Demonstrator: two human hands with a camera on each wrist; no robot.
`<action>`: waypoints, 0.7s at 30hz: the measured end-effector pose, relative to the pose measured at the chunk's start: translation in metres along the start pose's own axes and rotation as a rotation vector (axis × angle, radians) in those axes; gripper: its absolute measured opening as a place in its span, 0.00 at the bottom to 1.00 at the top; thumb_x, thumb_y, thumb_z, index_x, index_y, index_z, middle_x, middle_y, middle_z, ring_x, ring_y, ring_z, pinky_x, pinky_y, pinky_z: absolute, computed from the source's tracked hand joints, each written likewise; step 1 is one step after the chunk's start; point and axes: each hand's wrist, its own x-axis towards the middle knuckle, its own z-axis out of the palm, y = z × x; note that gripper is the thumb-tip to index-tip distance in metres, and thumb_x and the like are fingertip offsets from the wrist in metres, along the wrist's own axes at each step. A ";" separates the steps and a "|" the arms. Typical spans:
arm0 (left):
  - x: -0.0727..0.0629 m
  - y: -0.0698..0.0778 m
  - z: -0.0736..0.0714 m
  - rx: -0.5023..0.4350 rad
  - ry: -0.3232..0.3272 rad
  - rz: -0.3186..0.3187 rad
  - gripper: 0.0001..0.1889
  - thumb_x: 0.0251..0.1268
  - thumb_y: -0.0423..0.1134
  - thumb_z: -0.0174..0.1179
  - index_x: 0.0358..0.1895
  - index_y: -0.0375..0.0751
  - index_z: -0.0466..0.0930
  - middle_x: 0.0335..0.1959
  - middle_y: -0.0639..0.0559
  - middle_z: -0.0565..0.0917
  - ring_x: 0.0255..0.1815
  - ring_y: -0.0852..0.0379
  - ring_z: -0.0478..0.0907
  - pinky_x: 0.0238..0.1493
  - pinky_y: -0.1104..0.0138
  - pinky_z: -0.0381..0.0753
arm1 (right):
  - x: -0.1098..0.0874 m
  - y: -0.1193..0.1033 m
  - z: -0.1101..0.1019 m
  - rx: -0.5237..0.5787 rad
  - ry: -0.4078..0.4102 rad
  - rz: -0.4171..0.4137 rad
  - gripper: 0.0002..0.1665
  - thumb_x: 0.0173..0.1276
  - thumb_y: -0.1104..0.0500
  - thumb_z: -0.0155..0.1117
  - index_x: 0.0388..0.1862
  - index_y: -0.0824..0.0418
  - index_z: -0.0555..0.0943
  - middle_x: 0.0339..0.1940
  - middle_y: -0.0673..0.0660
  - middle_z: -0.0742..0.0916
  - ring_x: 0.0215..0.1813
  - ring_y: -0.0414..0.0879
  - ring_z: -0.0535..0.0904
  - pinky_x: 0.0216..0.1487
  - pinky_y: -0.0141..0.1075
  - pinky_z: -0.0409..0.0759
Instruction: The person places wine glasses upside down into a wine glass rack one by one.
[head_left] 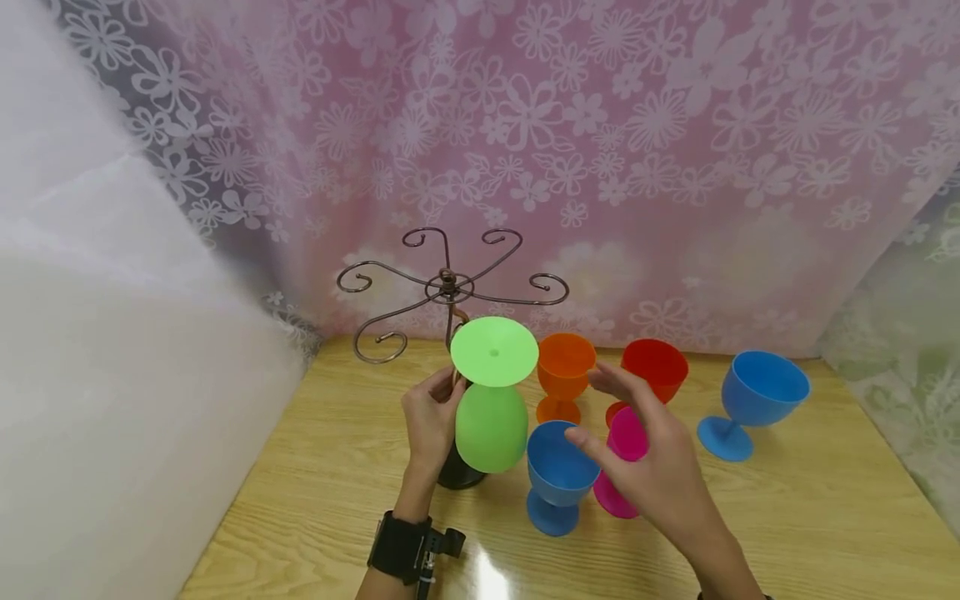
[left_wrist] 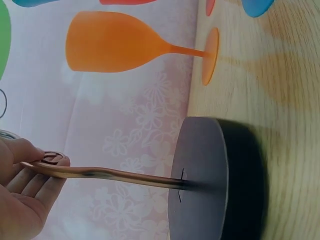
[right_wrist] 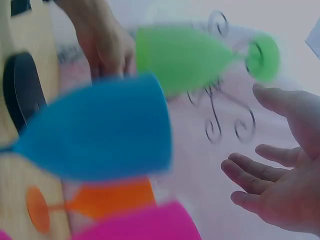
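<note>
A metal rack (head_left: 448, 287) with curled arms stands on a black base (left_wrist: 200, 175). My left hand (head_left: 429, 421) holds the rack's copper-coloured stem (left_wrist: 115, 175) between thumb and fingers. On the near side of the rack a green goblet (head_left: 491, 429) hangs upside down, its foot upmost at one of the arms. To the right, my right hand (head_left: 663, 458) has its fingers spread and holds nothing. It hovers over a pink goblet (head_left: 626, 433), partly hiding it, beside an upright blue goblet (head_left: 561, 471). In the right wrist view, the green goblet's foot (right_wrist: 264, 57) is apart from the fingertips.
Behind stand an orange goblet (head_left: 566, 371) and a red goblet (head_left: 656, 367), with another blue goblet (head_left: 765, 390) farther right. All are upright on the wooden table (head_left: 315, 508). A pink flowered curtain (head_left: 570, 150) closes off the back, and a white surface (head_left: 112, 375) borders the left.
</note>
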 end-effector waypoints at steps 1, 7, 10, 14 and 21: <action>0.000 0.000 -0.001 -0.007 -0.003 0.004 0.09 0.64 0.24 0.68 0.46 0.29 0.89 0.38 0.38 0.90 0.38 0.46 0.90 0.39 0.61 0.89 | 0.000 0.004 -0.008 -0.011 0.011 0.006 0.49 0.60 0.62 0.81 0.77 0.45 0.69 0.67 0.49 0.82 0.68 0.43 0.75 0.66 0.25 0.72; -0.001 -0.007 -0.004 -0.039 -0.025 0.087 0.04 0.60 0.23 0.65 0.34 0.32 0.89 0.30 0.44 0.90 0.32 0.53 0.89 0.35 0.67 0.87 | -0.004 0.025 -0.044 0.015 0.073 0.025 0.46 0.59 0.74 0.76 0.75 0.52 0.72 0.65 0.55 0.81 0.70 0.39 0.74 0.66 0.21 0.69; 0.000 -0.010 -0.005 -0.047 -0.031 0.120 0.07 0.62 0.23 0.63 0.27 0.35 0.85 0.23 0.49 0.86 0.24 0.60 0.82 0.28 0.71 0.82 | -0.010 0.035 -0.056 -0.013 0.088 0.067 0.44 0.61 0.73 0.75 0.75 0.54 0.72 0.65 0.56 0.81 0.69 0.35 0.74 0.62 0.18 0.70; 0.002 -0.017 -0.008 -0.025 -0.023 0.130 0.18 0.67 0.24 0.56 0.18 0.41 0.70 0.16 0.57 0.69 0.19 0.64 0.63 0.23 0.73 0.67 | -0.019 0.047 -0.067 -0.064 0.078 0.138 0.42 0.64 0.68 0.76 0.75 0.55 0.72 0.65 0.58 0.81 0.67 0.29 0.73 0.58 0.15 0.71; -0.002 -0.018 -0.016 -0.673 -0.168 0.101 0.08 0.81 0.43 0.54 0.49 0.45 0.79 0.39 0.60 0.82 0.39 0.67 0.78 0.43 0.74 0.79 | -0.034 0.064 -0.074 -0.129 0.011 0.252 0.45 0.67 0.56 0.76 0.80 0.50 0.66 0.69 0.61 0.79 0.64 0.21 0.70 0.54 0.12 0.69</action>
